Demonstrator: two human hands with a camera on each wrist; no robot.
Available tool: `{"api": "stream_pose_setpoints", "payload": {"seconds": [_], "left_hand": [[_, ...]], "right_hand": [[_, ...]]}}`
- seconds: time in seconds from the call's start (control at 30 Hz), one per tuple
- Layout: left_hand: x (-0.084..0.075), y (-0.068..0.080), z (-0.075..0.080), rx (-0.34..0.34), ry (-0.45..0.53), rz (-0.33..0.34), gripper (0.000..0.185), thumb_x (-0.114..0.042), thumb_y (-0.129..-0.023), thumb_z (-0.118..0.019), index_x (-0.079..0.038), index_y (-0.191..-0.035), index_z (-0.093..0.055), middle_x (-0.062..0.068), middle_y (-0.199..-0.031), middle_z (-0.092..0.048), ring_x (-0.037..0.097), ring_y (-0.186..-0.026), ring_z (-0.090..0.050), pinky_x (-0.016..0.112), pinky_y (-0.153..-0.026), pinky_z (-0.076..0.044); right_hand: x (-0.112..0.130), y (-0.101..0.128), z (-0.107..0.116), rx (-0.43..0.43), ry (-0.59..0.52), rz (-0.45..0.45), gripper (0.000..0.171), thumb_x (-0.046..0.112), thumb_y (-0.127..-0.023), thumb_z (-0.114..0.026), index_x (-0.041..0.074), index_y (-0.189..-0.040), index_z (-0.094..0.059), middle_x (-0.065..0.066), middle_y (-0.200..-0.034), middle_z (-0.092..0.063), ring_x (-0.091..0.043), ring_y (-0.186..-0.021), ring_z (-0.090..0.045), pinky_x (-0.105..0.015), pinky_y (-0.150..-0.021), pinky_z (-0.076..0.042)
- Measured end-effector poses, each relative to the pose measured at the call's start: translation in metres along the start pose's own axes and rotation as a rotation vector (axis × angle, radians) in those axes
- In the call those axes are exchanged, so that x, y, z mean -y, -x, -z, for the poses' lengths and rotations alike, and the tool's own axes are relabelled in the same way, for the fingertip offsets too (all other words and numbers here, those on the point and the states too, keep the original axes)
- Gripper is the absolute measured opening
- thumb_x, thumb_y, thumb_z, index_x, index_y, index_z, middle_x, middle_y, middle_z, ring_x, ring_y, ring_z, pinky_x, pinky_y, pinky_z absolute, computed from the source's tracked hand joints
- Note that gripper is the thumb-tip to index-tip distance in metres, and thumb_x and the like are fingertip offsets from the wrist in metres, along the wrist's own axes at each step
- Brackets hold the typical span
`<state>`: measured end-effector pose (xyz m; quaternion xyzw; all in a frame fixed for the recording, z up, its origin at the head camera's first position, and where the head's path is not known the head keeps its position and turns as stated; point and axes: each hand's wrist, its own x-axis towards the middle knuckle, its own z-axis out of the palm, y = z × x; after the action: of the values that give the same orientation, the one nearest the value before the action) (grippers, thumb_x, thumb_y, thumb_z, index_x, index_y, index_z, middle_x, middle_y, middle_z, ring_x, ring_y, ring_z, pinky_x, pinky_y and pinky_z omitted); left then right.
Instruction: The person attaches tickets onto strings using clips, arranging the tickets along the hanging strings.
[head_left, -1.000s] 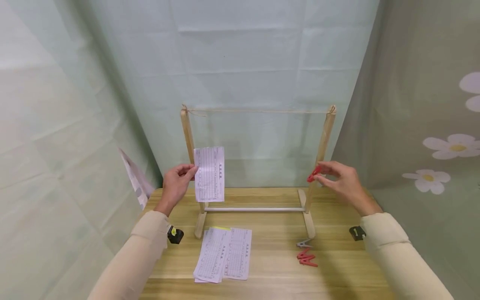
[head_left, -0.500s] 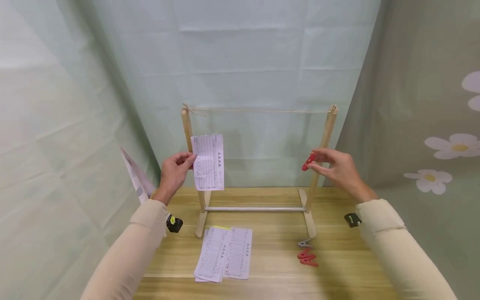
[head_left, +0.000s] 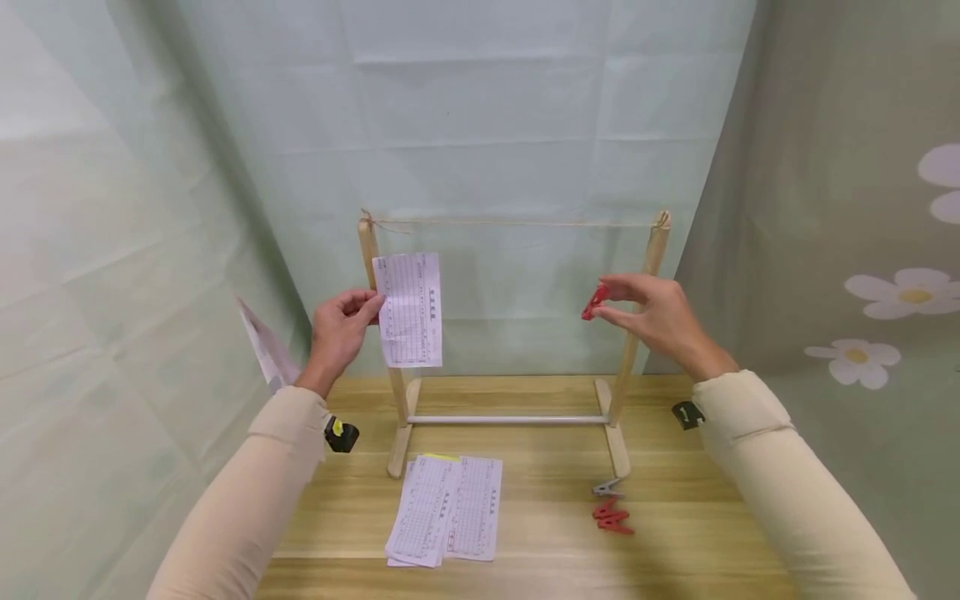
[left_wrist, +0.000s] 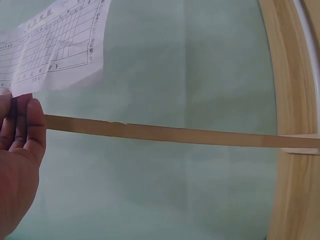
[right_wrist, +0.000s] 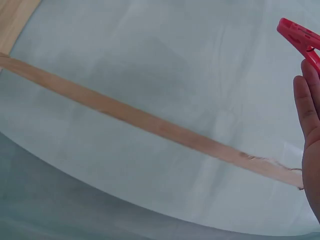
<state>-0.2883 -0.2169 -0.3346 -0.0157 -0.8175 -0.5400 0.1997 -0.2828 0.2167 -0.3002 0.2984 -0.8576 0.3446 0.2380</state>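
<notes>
Slip (head_left: 409, 312) is in the left hand (head_left: 339, 333), left of centre in the head view: thumb and fingertips pinch its left edge, sheet roughly upright, top edge below the string (head_left: 510, 222). Bit of red behind those fingertips; can't tell what it is. Red clip (head_left: 595, 302) is right of centre, pinched between thumb and fingertips of the right hand (head_left: 656, 317); right wrist view shows two fingers straight and pressed together.

My read: positioning step. Both parts in hand, nothing on the string yet. Next move probably calls for the slip's top edge up at the string, then squeezing the clip to bite over both. Risk: sheet is thin and held at one edge, could flop or twist.

Spares: slip pile (head_left: 420, 517) lower centre-left, yellow strip (head_left: 441, 457) showing at its top; grey clip (head_left: 606, 488) and red clips (head_left: 615, 522) lower right of centre, all on the table (head_left: 540, 500).

Text: slip is a printed form, ruled grid, bolder title line, looks like Chinese characters; runs lengthwise, sideways in head view. Too small to read reliably in any view. Pile sheets look like the same layout. No brand legible on the clips.
</notes>
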Motion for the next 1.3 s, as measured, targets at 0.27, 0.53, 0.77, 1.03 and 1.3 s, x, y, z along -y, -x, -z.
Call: {"api": "stream_pose_setpoints", "payload": {"seconds": [0.27, 0.53, 0.77, 1.03, 1.3], "left_hand": [[-0.009, -0.006, 0.003, -0.006, 0.013, -0.005, 0.035, -0.027, -0.099, -0.065, 0.004, -0.115, -0.068, 0.017, -0.105, -0.07, 0.007, -0.078, -0.067, 0.017, -0.071, -0.054], [-0.016, -0.011, 0.002, 0.006, -0.001, -0.016, 0.037, -0.029, -0.1, -0.063, 0.003, -0.117, -0.068, 0.018, -0.107, -0.07, 0.009, -0.08, -0.067, 0.017, -0.072, -0.054], [-0.025, -0.013, 0.005, -0.007, 0.012, -0.03, 0.037, -0.028, -0.1, -0.063, 0.004, -0.118, -0.068, 0.019, -0.109, -0.069, 0.008, -0.08, -0.066, 0.016, -0.072, -0.054], [-0.027, -0.015, 0.006, -0.026, 0.014, -0.048, 0.036, -0.027, -0.1, -0.063, 0.003, -0.118, -0.069, 0.017, -0.107, -0.07, 0.008, -0.08, -0.066, 0.016, -0.073, -0.053], [-0.029, -0.017, 0.001, -0.021, 0.024, -0.02, 0.035, -0.027, -0.099, -0.063, 0.001, -0.12, -0.069, 0.016, -0.109, -0.07, 0.012, -0.083, -0.067, 0.018, -0.074, -0.054]], "right_hand": [[0.012, -0.023, 0.001, 0.02, -0.01, 0.003, 0.048, 0.005, -0.08, -0.083, 0.0, -0.124, -0.066, -0.013, -0.105, -0.074, -0.025, -0.095, -0.072, -0.04, -0.085, -0.055], [0.03, -0.046, 0.001, 0.085, -0.014, 0.038, 0.051, 0.004, -0.082, -0.082, -0.002, -0.128, -0.062, -0.016, -0.105, -0.072, -0.03, -0.096, -0.07, -0.048, -0.089, -0.053], [0.052, -0.068, -0.002, 0.127, 0.002, 0.086, 0.053, 0.008, -0.085, -0.08, -0.002, -0.132, -0.058, -0.016, -0.107, -0.071, -0.028, -0.099, -0.07, -0.044, -0.093, -0.053], [0.07, -0.095, -0.007, 0.168, -0.014, 0.064, 0.049, 0.009, -0.086, -0.079, 0.0, -0.129, -0.059, -0.013, -0.113, -0.07, -0.027, -0.104, -0.068, -0.04, -0.097, -0.051], [0.085, -0.12, -0.018, 0.182, -0.083, 0.048, 0.048, 0.01, -0.088, -0.078, -0.001, -0.13, -0.058, -0.012, -0.117, -0.068, -0.024, -0.106, -0.066, -0.034, -0.097, -0.05]]}}
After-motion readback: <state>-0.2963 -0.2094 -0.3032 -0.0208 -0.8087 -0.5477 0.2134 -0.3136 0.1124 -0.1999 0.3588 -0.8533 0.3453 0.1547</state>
